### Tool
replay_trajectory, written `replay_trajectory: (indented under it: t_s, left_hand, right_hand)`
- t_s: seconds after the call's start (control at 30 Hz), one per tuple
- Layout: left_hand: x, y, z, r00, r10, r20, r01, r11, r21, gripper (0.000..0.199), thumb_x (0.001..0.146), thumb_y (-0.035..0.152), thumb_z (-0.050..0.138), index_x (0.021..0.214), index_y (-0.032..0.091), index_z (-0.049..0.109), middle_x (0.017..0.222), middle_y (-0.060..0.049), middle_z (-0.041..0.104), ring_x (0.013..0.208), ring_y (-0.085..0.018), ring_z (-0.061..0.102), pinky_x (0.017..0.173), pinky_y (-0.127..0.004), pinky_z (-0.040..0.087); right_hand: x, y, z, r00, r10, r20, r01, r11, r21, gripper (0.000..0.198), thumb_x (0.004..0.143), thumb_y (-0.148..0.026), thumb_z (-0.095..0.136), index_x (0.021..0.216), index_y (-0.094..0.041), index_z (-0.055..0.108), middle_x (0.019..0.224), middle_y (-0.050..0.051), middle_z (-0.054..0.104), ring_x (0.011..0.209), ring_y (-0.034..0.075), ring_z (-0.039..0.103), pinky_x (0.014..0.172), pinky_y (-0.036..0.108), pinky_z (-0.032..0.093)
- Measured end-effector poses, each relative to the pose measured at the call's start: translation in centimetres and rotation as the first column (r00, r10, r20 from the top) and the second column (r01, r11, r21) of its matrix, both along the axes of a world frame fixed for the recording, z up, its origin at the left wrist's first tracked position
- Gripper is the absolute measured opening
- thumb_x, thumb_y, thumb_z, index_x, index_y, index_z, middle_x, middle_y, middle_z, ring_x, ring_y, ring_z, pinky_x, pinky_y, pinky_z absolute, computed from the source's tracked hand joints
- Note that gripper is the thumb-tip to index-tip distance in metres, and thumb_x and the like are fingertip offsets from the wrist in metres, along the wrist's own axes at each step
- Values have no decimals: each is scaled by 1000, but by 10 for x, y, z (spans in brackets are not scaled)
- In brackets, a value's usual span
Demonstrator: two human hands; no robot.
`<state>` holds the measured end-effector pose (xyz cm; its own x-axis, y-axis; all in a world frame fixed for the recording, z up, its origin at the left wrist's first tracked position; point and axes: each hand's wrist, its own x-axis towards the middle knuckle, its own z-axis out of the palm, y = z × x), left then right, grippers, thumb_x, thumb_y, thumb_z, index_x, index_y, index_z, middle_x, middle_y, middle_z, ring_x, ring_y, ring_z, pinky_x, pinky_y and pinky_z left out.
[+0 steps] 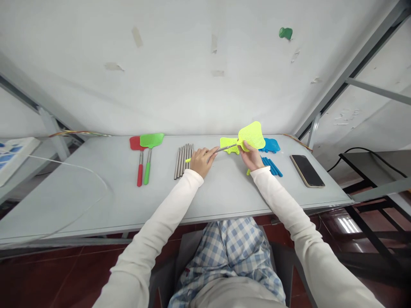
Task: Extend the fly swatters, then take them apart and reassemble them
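A yellow-green fly swatter [252,136] is held across both hands above the table. My left hand [201,161] is closed round its handle end, and a bit of the yellow grip pokes out past the fingers. At the base of the mesh head, my right hand [250,156] pinches the swatter where the metal rod [227,147] meets it. Behind lies another yellow-green swatter head [227,143]. Blue swatter heads [271,145] and several blue handles [272,167] are beside my right hand. Several metal rods [180,160] lie left of my left hand.
A red fly swatter [140,171] and a green fly swatter [152,140] lie side by side on the grey table [105,205]. A phone [307,171] is at the right. Metal frame posts stand at both ends, with a white wall behind.
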<state>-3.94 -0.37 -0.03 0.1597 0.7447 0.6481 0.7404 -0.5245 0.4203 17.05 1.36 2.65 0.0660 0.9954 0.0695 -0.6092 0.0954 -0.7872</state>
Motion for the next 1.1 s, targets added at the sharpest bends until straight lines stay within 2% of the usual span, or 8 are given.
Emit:
replay_trajectory:
  t_s: [0.1,0.23,0.4,0.5,0.67,0.77,1.0,1.1]
  left_hand:
    - [-1,1,-1,1000,8,-6,-8,1000,-6,44,95,50,37,120,30,68,78,-6,57,78,-19,50,80,-33,35]
    - [-2,2,-1,999,-45,-4,45,998,-39,47,95,53,36,120,29,68,75,-5,56,75,-18,50,78,-31,37]
    - [-2,-2,0,996,-93,16,94,991,-99,47,95,52,36,122,29,66,75,-4,58,72,-17,52,67,-27,36]
    - [0,-6,2,991,-117,67,126,981,-146,45,94,51,38,119,29,67,78,-5,62,70,-17,54,61,-26,34]
    - [5,-10,3,969,-127,213,169,966,-195,38,89,52,50,107,27,73,82,-5,66,69,-16,56,63,-26,36]
    - [7,-11,4,971,-107,213,146,973,-180,35,89,48,51,106,27,73,82,-6,67,67,-16,56,63,-26,36]
    - [7,-15,4,975,-72,212,108,980,-168,38,89,52,49,105,27,73,80,-6,68,69,-17,58,65,-26,39]
    - [4,-21,6,990,-13,142,40,981,-192,38,91,50,47,109,27,72,83,-6,69,71,-17,61,65,-26,40]
  right_hand:
    - [0,0,-1,1000,-1,16,0,1000,2,15,69,-25,74,81,-25,65,101,0,69,115,16,59,95,31,54]
    - [1,0,-2,998,-1,59,1,1000,-4,15,70,-28,73,82,-25,64,103,1,69,115,16,59,96,32,53]
    - [1,-1,-1,989,-8,149,0,999,54,25,65,-33,77,85,-27,63,102,-1,69,111,17,61,101,35,50]
    - [-3,-2,-3,983,-7,184,-14,994,111,25,66,-35,76,86,-28,62,97,-2,69,106,17,63,100,35,50]
    - [-9,-6,-4,970,40,239,-78,986,150,27,69,-43,73,87,-27,62,93,-1,69,102,18,64,97,35,51]
    - [-11,-7,-3,960,40,278,-83,986,145,27,72,-46,70,87,-26,61,93,0,68,102,18,63,96,35,52]
    - [-16,-10,-3,971,38,237,-73,987,142,26,70,-45,73,84,-26,61,93,0,69,98,17,65,99,35,50]
    - [-19,-13,-1,971,64,231,-96,987,130,27,69,-45,75,85,-26,63,94,1,70,98,17,65,100,35,49]
